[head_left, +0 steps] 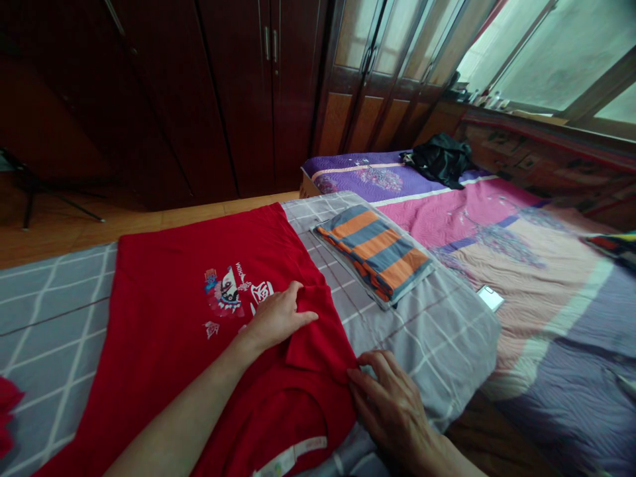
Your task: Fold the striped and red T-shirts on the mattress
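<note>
A red T-shirt [163,305] with a printed front lies spread on the grey checked cloth, its neckline toward me. One sleeve [318,331] is folded inward over the shirt's body. My left hand [278,315] rests on the shirt beside the folded sleeve's edge, thumb and forefinger apart; the other fingers are partly hidden. At the shirt's right shoulder edge, my right hand [392,404] pinches the red fabric between thumb and fingers. A white label strip [293,457] shows inside the collar.
The grey checked cloth [422,331] covers the surface under the shirt. A folded orange-and-grey striped garment [375,248] in clear plastic lies beyond my hands. To the right is a bed [521,265] with a black garment [440,159] and a white phone-like object [490,298]. Dark wardrobes [238,99] stand behind.
</note>
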Demonstrator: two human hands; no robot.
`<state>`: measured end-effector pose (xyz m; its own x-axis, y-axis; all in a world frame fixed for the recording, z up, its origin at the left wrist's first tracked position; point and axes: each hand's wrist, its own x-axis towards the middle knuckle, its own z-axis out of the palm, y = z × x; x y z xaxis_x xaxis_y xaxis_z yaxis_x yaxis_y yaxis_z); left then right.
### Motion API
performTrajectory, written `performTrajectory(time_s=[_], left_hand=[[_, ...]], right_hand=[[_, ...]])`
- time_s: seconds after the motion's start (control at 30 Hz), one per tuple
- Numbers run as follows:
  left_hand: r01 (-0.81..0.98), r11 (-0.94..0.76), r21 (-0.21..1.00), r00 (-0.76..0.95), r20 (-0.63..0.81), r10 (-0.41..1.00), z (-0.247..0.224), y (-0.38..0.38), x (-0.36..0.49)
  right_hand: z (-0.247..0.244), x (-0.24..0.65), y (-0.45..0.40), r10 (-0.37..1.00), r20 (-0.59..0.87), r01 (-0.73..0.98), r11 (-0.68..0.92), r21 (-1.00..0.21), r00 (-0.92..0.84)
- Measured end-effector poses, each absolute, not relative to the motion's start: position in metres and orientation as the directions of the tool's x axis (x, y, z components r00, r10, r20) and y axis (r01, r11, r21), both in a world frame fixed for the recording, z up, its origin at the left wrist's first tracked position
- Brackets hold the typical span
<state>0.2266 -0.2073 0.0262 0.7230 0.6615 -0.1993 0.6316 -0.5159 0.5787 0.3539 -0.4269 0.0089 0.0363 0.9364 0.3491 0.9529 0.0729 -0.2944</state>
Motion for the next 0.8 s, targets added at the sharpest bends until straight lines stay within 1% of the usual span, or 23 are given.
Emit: performTrajectory(time_s=[0.07, 0.13, 0.27, 0.33, 0.47, 0.6, 0.67, 0.73, 0.8], left_hand=[[0.571, -0.514, 0.640, 0.777, -0.218, 0.591, 0.029, -0.206, 0.223], [0.533, -0.508, 0.676, 0.807, -0.228, 0.544, 0.033, -0.204, 0.220], [0.498, -0.506, 0.704, 0.836, -0.235, 0.496, 0.041, -0.201, 0.214], [0.506, -0.538, 0.674, 0.841, -0.246, 0.482, 0.043, -0.201, 0.213], [0.568, -0.614, 0.547, 0.813, -0.262, 0.519, 0.040, -0.203, 0.212], [0.551, -0.681, 0.482, 0.831, -0.246, 0.498, 0.034, -0.205, 0.211], [0.545, -0.702, 0.459, 0.837, -0.253, 0.485, 0.034, -0.205, 0.210], [0.553, -0.710, 0.435, 0.833, -0.273, 0.481, 0.036, -0.205, 0.211], [0.586, -0.711, 0.388, 0.810, -0.281, 0.515, 0.040, -0.206, 0.212]], right_hand=[[0.007, 0.356, -0.426, 0.935, 0.354, 0.952, 0.076, -0.296, 0.035], [0.005, 0.357, -0.426, 0.932, 0.363, 0.952, 0.097, -0.290, 0.015], [0.005, 0.356, -0.428, 0.927, 0.371, 0.954, 0.150, -0.261, -0.044], [0.006, 0.355, -0.427, 0.929, 0.364, 0.957, 0.165, -0.238, -0.069], [0.006, 0.358, -0.426, 0.921, 0.362, 0.956, 0.221, -0.190, -0.141], [0.008, 0.362, -0.426, 0.911, 0.358, 0.946, 0.278, -0.165, -0.205], [0.011, 0.362, -0.426, 0.908, 0.351, 0.932, 0.307, -0.192, -0.227], [0.016, 0.361, -0.424, 0.914, 0.334, 0.913, 0.321, -0.253, -0.229], [0.021, 0.361, -0.422, 0.921, 0.333, 0.903, 0.307, -0.302, -0.202]])
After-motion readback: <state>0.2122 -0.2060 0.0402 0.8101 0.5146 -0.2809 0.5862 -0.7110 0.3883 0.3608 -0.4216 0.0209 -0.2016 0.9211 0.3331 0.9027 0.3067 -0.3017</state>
